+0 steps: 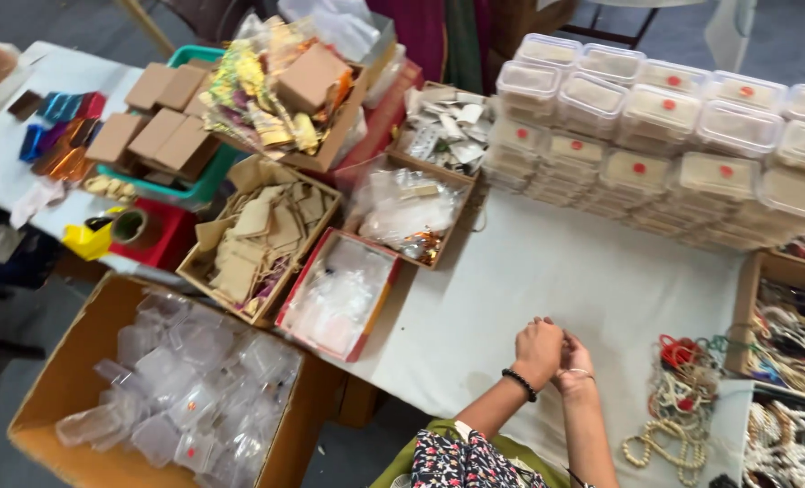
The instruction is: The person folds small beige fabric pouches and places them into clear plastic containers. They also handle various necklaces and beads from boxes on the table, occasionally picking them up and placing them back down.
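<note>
Presently, on the white-covered desk (547, 280):

- Far edge: stacked clear lidded containers (664, 136), several with a red dot on the lid, in rows toward the far right corner.
- Right edge: cardboard tray (786, 334) of bead strings; beside it, loose on the cloth, a heap of cream bead necklaces (678, 416) with a red cord loop on top.
- Left half: open boxes crowded edge to edge: one of tan card tags (262, 239), a red-rimmed box (339, 294) of clear packets, a box of clear wrappers (411, 212), a box of white paper pieces (448, 122), a box of gold-printed packets (280, 95), and a green tray (199, 185) of small brown boxes.
- Below the left edge: large cardboard carton (68, 370) of empty clear plastic cases.
- Near edge, middle: left hand (538, 351), black bead bracelet on the wrist, and right hand (574, 361), thin bangle on the wrist, pressed together over bare cloth. Fingers curled inward, tips meeting; whether anything is pinched between them cannot be told. The necklace heap lies just to their right, not touching.
</note>
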